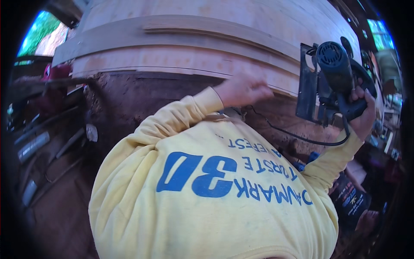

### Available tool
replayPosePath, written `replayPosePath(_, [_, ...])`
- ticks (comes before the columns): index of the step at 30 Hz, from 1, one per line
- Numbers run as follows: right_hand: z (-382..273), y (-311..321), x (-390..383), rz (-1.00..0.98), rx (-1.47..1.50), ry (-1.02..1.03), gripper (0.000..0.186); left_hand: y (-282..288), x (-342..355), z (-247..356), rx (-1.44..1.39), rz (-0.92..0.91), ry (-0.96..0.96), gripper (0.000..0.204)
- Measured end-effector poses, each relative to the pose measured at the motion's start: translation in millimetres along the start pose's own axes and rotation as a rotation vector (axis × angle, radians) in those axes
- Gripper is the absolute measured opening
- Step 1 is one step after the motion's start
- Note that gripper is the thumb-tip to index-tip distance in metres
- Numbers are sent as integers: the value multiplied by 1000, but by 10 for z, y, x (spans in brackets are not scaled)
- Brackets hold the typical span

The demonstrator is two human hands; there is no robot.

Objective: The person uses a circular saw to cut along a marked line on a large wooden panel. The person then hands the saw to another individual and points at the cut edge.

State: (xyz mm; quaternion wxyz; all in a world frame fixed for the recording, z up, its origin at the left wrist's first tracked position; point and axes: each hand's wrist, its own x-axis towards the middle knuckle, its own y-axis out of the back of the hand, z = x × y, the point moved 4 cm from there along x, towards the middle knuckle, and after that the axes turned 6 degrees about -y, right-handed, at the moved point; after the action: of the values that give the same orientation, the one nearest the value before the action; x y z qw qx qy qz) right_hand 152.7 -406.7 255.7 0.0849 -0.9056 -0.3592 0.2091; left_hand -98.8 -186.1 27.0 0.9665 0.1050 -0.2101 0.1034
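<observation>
One circular saw (338,73) in the right fingers (359,92); left fingers (259,91) blurred, grip unclear.

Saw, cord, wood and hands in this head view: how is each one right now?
Circular saw: held; whether it runs can't be told
Right hand: closed around the saw
Left hand: blurred, fingers seemingly curled
Cord: slack, curving
Wooden sheet: lying flat
Wooden strips: lying on the sheet

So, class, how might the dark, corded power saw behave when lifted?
The dark, corded power saw is probably heavy for its size, given its bulky motor housing. Its flat, straight-edged base plate looks stiff. The thin black cord should flop, since it sags loosely.
</observation>
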Motion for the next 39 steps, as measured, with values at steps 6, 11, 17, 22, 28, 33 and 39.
replayPosePath(6, [1219,-1878,355,-160,72,-77,40,866,-1067,804,-210,-244,-105,58])
replayPosePath(11, [1013,-1847,331,-215,-76,33,43,544,-1221,996,-308,-356,277,66])
replayPosePath(17, [871,-2072,174,-234,-213,132,45,1274,-1672,1180,33,307,249,49])
replayPosePath(22, [900,-2165,21,-200,-177,104,42,2628,-2512,1264,206,626,295,35])
replayPosePath(28, [927,-2594,-264,-55,-70,46,45,4202,-2434,1293,521,472,340,36])
replayPosePath(33, [919,-2910,-502,93,-68,81,45,4610,-1313,1160,537,142,273,37])
replayPosePath(39, [1025,-3123,-583,354,-174,281,32,4156,-790,886,261,-102,264,38])
